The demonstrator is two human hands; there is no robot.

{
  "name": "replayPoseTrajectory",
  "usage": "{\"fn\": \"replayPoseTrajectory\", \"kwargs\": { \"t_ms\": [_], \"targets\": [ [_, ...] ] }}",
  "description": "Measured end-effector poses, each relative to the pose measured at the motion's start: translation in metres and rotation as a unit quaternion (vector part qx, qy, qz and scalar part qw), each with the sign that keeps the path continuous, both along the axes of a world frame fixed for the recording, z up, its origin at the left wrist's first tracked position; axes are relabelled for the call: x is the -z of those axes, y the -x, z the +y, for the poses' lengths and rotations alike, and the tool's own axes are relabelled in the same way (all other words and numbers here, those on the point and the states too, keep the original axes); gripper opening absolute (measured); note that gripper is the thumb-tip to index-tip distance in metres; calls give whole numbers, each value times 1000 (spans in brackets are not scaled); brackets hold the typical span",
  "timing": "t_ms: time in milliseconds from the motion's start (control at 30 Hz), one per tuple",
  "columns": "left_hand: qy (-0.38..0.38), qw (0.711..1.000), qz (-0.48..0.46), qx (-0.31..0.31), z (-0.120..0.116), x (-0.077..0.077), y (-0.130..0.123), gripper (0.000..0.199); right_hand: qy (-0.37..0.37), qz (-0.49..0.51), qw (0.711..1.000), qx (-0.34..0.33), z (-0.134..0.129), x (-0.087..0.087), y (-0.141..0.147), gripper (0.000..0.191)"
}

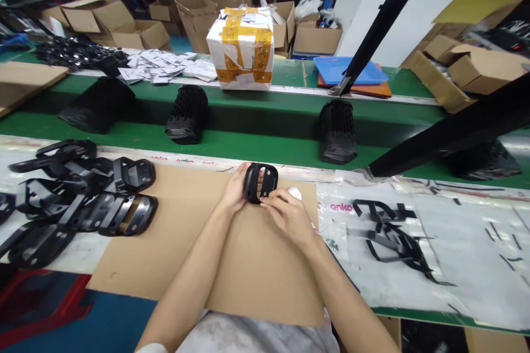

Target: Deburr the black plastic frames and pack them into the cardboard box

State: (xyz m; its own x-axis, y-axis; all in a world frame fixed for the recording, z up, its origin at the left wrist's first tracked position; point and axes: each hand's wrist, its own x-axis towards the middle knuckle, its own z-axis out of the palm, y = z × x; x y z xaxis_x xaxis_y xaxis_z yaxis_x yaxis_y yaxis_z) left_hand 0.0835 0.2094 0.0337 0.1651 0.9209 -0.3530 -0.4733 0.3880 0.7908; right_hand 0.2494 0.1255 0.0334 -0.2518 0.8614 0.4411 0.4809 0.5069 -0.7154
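A black plastic frame with rounded corners and a slotted opening is held up over a cardboard sheet. My left hand grips its left side, the fingers passing behind and partly showing through the opening. At the lower right edge of the frame, my right hand has thumb and fingertips pinched together on it; whether something small is between them cannot be made out. Just behind the right hand lies a small white item, partly covered.
Similar black frames are heaped on the left. Thin black strips lie on white sheeting at right. Black perforated housings stand on the green conveyor. A taped white box is beyond it. A slanted black post rises at right.
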Motion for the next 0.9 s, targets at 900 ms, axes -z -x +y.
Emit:
{"fn": "replayPoseTrajectory", "kwargs": {
  "t_ms": [900],
  "targets": [
    [-21, 997, -64, 44, -6, -7, -2, 41, 143, 45, 988, -27, 4, -3, -8, 18]
  ]
}}
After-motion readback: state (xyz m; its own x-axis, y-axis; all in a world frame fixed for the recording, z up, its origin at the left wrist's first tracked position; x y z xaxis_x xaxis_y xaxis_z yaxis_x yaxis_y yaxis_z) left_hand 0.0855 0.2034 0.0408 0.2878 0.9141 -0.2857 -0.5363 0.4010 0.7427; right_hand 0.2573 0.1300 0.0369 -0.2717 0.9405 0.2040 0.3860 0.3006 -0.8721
